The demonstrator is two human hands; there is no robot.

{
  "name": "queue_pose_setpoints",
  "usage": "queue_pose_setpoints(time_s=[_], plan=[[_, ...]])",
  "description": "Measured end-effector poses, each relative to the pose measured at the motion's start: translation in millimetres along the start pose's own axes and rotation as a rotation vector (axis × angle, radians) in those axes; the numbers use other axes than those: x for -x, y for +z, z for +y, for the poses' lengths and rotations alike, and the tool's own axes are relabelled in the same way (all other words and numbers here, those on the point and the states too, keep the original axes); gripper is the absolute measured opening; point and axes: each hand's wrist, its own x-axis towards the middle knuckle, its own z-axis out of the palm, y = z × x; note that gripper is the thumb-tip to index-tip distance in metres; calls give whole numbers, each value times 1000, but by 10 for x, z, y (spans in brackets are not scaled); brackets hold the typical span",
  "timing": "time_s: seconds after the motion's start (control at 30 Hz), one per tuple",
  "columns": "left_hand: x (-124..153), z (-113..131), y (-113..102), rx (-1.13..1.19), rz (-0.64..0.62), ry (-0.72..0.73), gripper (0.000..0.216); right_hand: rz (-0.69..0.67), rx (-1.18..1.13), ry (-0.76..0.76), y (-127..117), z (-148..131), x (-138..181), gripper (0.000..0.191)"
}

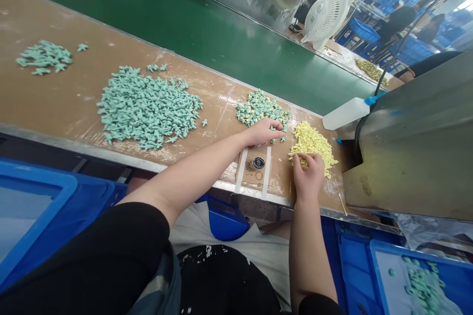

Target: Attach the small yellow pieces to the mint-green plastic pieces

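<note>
My left hand is at the near edge of a pile of small green pieces with yellow parts on them. Its thumb and fingers are curled together; whatever may be between them is too small to make out. Over the near edge of a heap of small yellow pieces, my right hand has its fingertips pinched, and their contents are hidden. Between my forearms a small round pot with a dark top sits on a cardboard patch held by white tape strips.
A large heap of green star-shaped pieces lies left, a smaller one beyond. A green belt runs behind the table. At right are a white squeeze bottle, a metal housing and thin sticks. Blue crates flank me.
</note>
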Motion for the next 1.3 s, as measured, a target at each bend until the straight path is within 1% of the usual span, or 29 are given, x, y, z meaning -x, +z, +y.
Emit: queue_pose_setpoints(time_s=[0.1, 0.23, 0.4, 0.47, 0.53, 0.6, 0.67, 0.73, 0.8, 0.97, 1.13, 1.3], plan=[[-22, -23, 5, 11, 13, -4, 27, -20, 67, -26, -10, 58, 83, 29], [-42, -46, 8, 28, 29, -6, 27, -58, 108, -67, 21, 78, 83, 32], [-32, -41, 1, 27, 7, -12, 30, -84, 173, -98, 21, 48, 78, 25], [-32, -38, -1, 29, 11, -11, 31, -97, 92, -127, 12, 5, 91, 22], [-33, -35, -2, 27, 21, -8, 29, -126, -52, -177, 16, -70, 116, 19], [-31, -28, -5, 20, 21, 5, 25, -172, -178, -230, 39, -173, 154, 18], [-20, -17, -9, 12, 21, 28, 22, -226, -234, -269, 69, -280, 199, 17], [-5, -1, -13, 4, 33, 53, 20, -268, -240, -291, 88, -358, 240, 17], [9, 16, -15, -2, 47, 73, 20, -278, -231, -307, 84, -389, 267, 17], [14, 35, -7, -4, 67, 94, 19, -305, -216, -327, 4, -316, 291, 20], [5, 23, -8, -11, 62, 108, 19, -363, -226, -301, -23, -249, 262, 21], [-8, 1, -15, -12, 52, 97, 20, -445, -272, -262, -61, -322, 173, 20]])
